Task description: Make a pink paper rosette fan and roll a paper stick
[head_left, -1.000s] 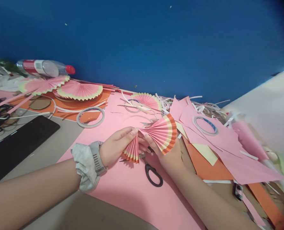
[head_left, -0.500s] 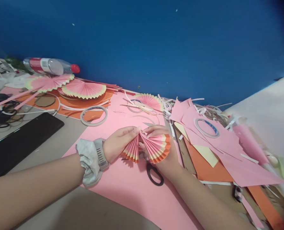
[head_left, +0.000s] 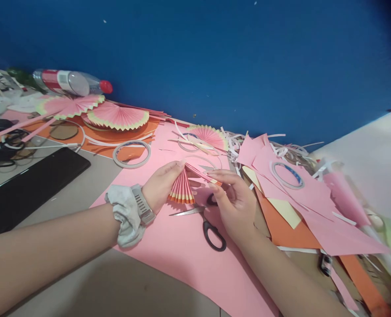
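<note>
A pleated paper fan (head_left: 182, 187), pink with a cream band and an orange edge, is held between my two hands above a large pink sheet (head_left: 169, 246). My left hand (head_left: 162, 182) pinches the fan at its narrow top, and its left half hangs spread below the fingers. My right hand (head_left: 236, 200) grips the orange end of the right half, whose folds are pressed together into a thin strip. Below the fan lies a pair of scissors (head_left: 214, 235) with black handles, its blades apart; my right hand covers part of it.
Tape rolls (head_left: 131, 154) lie on the paper around my hands. Finished-looking pink fans (head_left: 118, 116) and a plastic bottle (head_left: 71, 82) sit at the back left, beyond a black phone (head_left: 33, 189). Pink and orange sheets (head_left: 287, 233) with white strips cover the right side.
The fan's right half has gone from spread out to folded into a narrow strip. My right hand has shifted to its outer end, uncovering more of the scissors.
</note>
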A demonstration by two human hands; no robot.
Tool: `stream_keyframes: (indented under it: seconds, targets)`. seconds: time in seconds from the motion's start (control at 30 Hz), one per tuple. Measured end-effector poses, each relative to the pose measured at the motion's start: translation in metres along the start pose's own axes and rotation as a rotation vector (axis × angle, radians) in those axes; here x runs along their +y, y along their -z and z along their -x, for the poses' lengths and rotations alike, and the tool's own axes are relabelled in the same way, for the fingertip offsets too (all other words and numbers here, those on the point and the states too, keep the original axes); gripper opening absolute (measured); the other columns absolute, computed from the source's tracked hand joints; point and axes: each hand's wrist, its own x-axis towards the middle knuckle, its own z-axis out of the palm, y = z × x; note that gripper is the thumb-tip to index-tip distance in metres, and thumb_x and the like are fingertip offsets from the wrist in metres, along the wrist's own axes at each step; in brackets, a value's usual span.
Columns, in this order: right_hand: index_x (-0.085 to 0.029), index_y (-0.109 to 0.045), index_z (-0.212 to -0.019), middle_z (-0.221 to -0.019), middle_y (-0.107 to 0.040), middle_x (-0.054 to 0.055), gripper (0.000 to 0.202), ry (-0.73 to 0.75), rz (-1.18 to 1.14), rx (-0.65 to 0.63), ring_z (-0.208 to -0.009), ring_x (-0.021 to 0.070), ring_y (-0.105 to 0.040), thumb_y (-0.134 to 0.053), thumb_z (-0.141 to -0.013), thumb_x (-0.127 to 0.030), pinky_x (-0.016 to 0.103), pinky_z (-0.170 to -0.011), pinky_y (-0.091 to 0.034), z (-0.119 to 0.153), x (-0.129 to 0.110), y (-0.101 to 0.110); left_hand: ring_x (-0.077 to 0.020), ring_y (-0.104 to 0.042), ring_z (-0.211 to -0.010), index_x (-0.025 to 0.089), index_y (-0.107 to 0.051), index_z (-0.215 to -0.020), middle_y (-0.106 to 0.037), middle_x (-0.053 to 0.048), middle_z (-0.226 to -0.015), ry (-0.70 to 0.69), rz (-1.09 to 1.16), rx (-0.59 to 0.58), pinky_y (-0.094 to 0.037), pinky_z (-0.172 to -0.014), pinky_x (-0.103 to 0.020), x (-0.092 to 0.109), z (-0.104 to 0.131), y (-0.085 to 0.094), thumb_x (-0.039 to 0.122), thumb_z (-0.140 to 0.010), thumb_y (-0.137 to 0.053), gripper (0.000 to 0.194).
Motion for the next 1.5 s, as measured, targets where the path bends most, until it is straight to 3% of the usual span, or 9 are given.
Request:
stream_keyframes:
  seconds: [0.17, 0.3, 0.47, 0.63, 0.93, 1.5]
  targets:
    - [-0.024, -0.063, -0.09, -0.096, -0.067, 0.003, 0.006, -0.067, 0.17, -0.041, -0.095, 0.0183, -0.061, -0.06, -0.085, -0.023, 0.036, -0.084, -0.048, -0.002, 0.001, -0.001, -0.0145, -0.062, -0.068, 0.014, -0.065, -0.079, -0.067, -0.001, -0.073, -0.023, 0.007, 0.071, -0.049, -0.067, -0.025, -0.005, -0.004, 0.007, 0.033, -0.084, -0.059, 0.02]
    - [-0.021, -0.064, -0.091, -0.097, -0.067, 0.003, 0.009, -0.056, 0.29, -0.156, -0.095, 0.0172, -0.06, -0.056, -0.087, -0.022, 0.034, -0.085, -0.047, -0.003, -0.002, -0.003, -0.0199, -0.065, -0.078, 0.013, -0.066, -0.081, -0.071, -0.005, -0.08, -0.042, 0.054, 0.121, -0.05, -0.073, -0.03, -0.007, -0.007, 0.009, 0.037, -0.078, -0.065, 0.024]
    - [-0.021, -0.063, -0.099, -0.103, -0.067, 0.003, 0.015, -0.046, 0.341, -0.304, -0.1, 0.0152, -0.058, -0.053, -0.089, -0.023, 0.029, -0.091, -0.045, -0.001, -0.003, -0.006, -0.0232, -0.067, -0.086, 0.01, -0.064, -0.088, -0.072, -0.012, -0.093, 0.002, 0.14, 0.188, -0.053, -0.079, -0.036, -0.005, -0.007, 0.007, 0.03, -0.082, -0.059, 0.021]
    - [-0.02, -0.063, -0.1, -0.105, -0.067, 0.002, 0.015, -0.062, 0.359, -0.325, -0.102, 0.0134, -0.058, -0.052, -0.09, -0.022, 0.025, -0.093, -0.044, 0.0, -0.001, -0.006, -0.0235, -0.068, -0.092, 0.009, -0.063, -0.089, -0.07, -0.016, -0.101, 0.05, 0.186, 0.197, -0.052, -0.085, -0.037, -0.005, -0.007, 0.008, 0.026, -0.086, -0.056, 0.018]
    - [-0.019, -0.06, -0.105, -0.105, -0.068, 0.005, 0.019, 0.054, 0.44, -0.375, -0.098, 0.0156, -0.061, -0.047, -0.092, -0.017, 0.027, -0.087, -0.048, 0.0, -0.002, -0.008, -0.0249, -0.065, -0.102, 0.007, -0.062, -0.098, -0.067, -0.019, -0.111, 0.092, 0.156, 0.223, -0.056, -0.082, -0.033, 0.001, -0.005, 0.005, 0.02, -0.09, -0.049, 0.02]
    - [-0.018, -0.057, -0.102, -0.1, -0.069, 0.007, 0.016, 0.162, 0.47, -0.418, -0.096, 0.018, -0.062, -0.046, -0.092, -0.016, 0.031, -0.082, -0.051, 0.003, -0.003, -0.01, -0.0264, -0.064, -0.103, 0.008, -0.057, -0.097, -0.066, -0.019, -0.109, 0.124, 0.235, 0.196, -0.05, -0.093, -0.045, 0.003, -0.006, 0.004, 0.022, -0.094, -0.044, 0.018]
